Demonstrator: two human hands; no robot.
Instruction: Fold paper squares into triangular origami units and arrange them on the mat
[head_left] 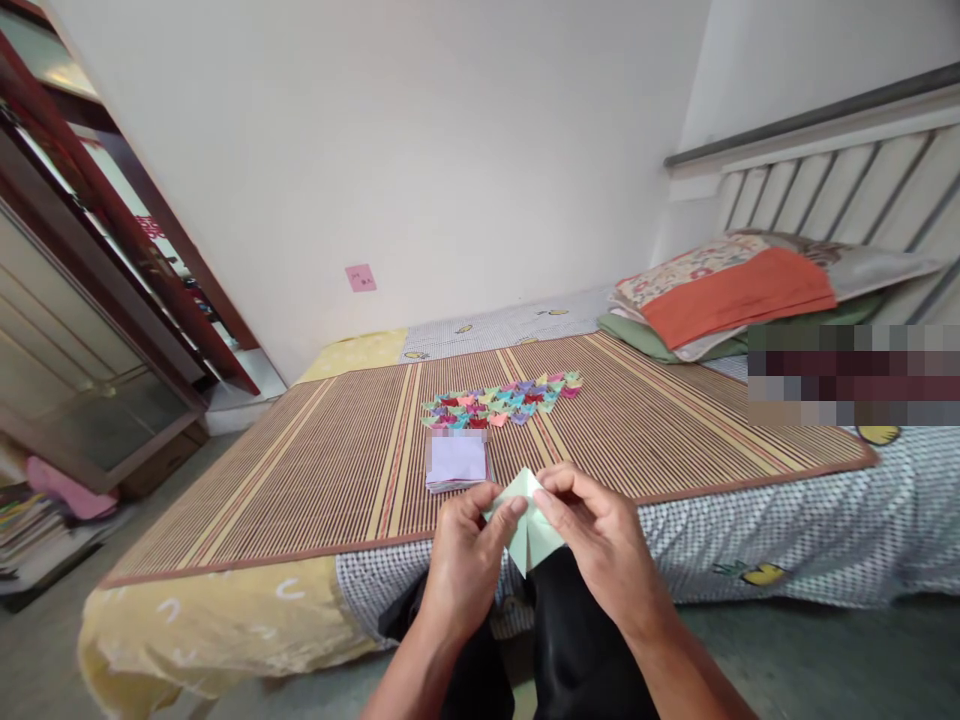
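A pale green sheet of origami paper (pixel 541 538), creased and partly folded into a diamond-like shape, is held up over my lap at the bed's front edge. My left hand (pixel 474 540) pinches its left side between thumb and fingers. On the other side, my right hand (pixel 592 530) grips the upper right part the same way. Just beyond my left hand lies a stack of square paper (pixel 457 460) with a lavender sheet on top. Behind the stack, several small folded paper pieces (pixel 499 402) in many colours stand in rows on the mat.
A striped bamboo mat (pixel 300 480) covers much of the bed, over a checked and yellow sheet (pixel 225 620). Pillows (pixel 739 290) are piled at the right by the slatted headboard (pixel 832 180). A pink note (pixel 361 278) is on the wall. Papers (pixel 34 520) lie at far left.
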